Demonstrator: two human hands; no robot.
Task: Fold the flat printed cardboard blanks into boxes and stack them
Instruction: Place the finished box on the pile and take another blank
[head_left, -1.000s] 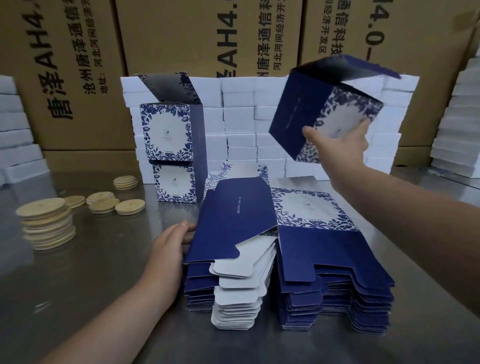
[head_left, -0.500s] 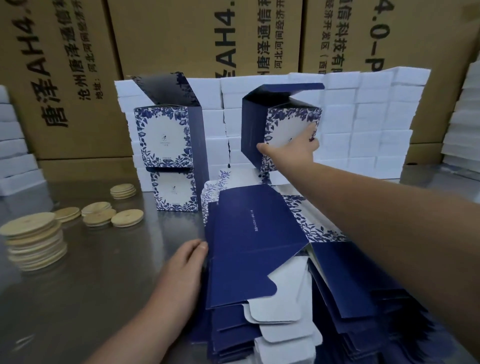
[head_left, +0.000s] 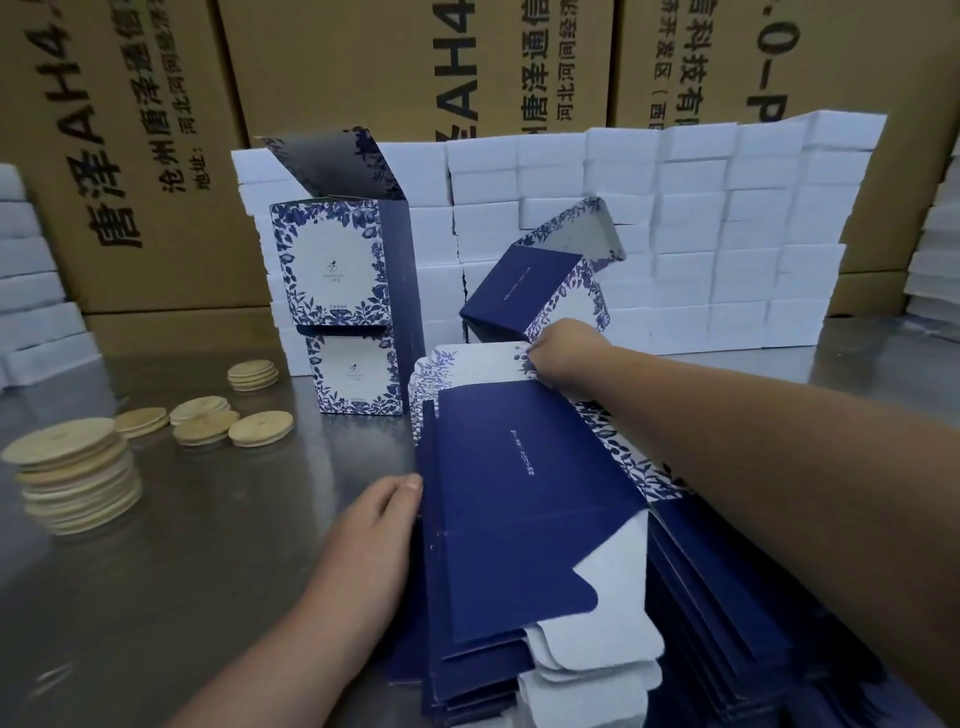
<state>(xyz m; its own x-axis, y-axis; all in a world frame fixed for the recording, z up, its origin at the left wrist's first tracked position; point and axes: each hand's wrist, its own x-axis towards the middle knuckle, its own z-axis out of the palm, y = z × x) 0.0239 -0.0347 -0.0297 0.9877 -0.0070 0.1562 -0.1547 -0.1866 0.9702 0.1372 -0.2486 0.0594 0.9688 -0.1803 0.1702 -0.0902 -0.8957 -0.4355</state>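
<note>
The right arm reaches forward over the stack of blanks (head_left: 467, 686) on the desk (head_left: 208, 545). The right hand (head_left: 561, 358), fingers curled, pinches the far flap of the top blank (head_left: 519, 493). The left hand (head_left: 374, 525) rests at its left edge; if it grips, I cannot tell. A folded box (head_left: 524, 291) leans tilted just behind the right hand. Brown cartons (head_left: 337, 67) read "AH4" and "唐泽通信"
</note>
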